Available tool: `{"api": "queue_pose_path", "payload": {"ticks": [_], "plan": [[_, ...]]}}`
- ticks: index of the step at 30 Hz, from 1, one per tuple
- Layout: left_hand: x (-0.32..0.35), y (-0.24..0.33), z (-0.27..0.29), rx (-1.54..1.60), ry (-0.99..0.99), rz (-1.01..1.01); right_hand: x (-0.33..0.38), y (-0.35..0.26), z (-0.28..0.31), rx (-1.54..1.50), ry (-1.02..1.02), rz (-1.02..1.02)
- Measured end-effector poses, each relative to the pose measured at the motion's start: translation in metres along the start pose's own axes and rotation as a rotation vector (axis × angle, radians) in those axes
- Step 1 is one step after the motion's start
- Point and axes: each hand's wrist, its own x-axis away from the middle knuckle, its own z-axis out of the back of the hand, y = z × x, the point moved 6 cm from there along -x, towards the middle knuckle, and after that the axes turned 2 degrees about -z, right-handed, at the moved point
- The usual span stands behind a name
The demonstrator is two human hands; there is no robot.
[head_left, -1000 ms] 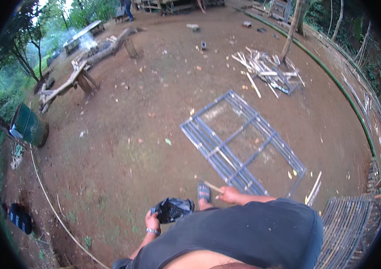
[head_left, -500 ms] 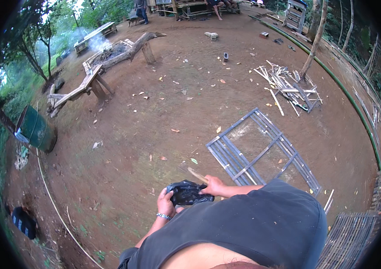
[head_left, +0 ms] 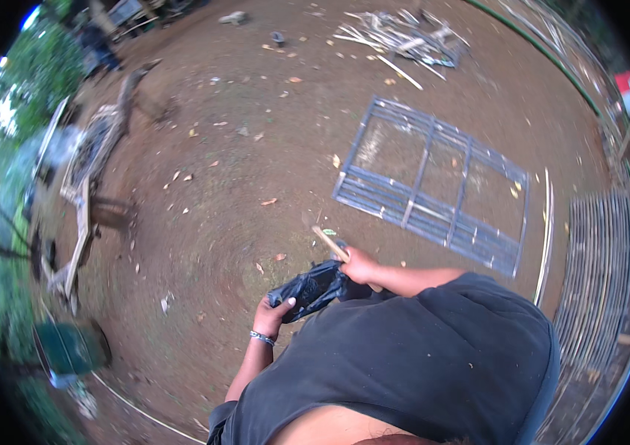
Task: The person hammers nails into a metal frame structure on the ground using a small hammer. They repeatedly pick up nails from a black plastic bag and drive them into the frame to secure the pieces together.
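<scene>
A black plastic bag (head_left: 309, 291) is stretched between my two hands in front of my chest. My left hand (head_left: 269, 315), with a bracelet at its wrist, grips the bag's left edge, thumb on top. My right hand (head_left: 360, 265) is closed around a wooden-handled tool (head_left: 330, 243) and also has the bag's right side bunched against it. The tool points forward and left; its far end is blurred, so its kind is unclear. What the bag contains, if anything, is hidden.
A bamboo frame (head_left: 420, 175) lies on the dirt ahead to the right, with a pile of split sticks (head_left: 404, 43) beyond it. To the right is a slatted bamboo platform (head_left: 595, 282). At left stand a green drum (head_left: 70, 347) and a log bench (head_left: 81, 233) near smoke.
My view has swung to the right, bringing the slatted platform further in. My right hand has moved up and away from the left, and the bag is stretched wider.
</scene>
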Motion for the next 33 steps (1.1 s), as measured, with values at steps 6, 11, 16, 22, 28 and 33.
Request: {"api": "queue_pose_path", "payload": {"ticks": [6, 11, 16, 22, 28, 33], "plan": [[-0.08, 0.011, 0.063, -0.954, -0.003, 0.238, -0.086, -0.056, -0.002, -0.975, -0.088, -0.11], [-0.149, 0.057, 0.073, -0.524, 0.083, 0.307, -0.159, -0.061, 0.008, -1.155, -0.167, -0.186], [-0.243, 0.088, 0.09, 0.326, 0.311, 0.438, -0.177, -0.048, 0.017, -0.94, -0.308, -0.148], [-0.368, 0.148, 0.057, 0.287, 0.1, 0.512, -0.182, -0.03, 0.013, -1.045, -0.197, -0.285], [-0.443, 0.179, 0.016, -0.32, -0.629, 0.518, -0.209, -0.034, 0.011, -1.534, 0.132, -0.391], [-0.528, 0.177, 0.048, -0.822, -0.621, 0.351, -0.246, -0.096, 0.016, -1.674, 0.374, -0.358]]}}
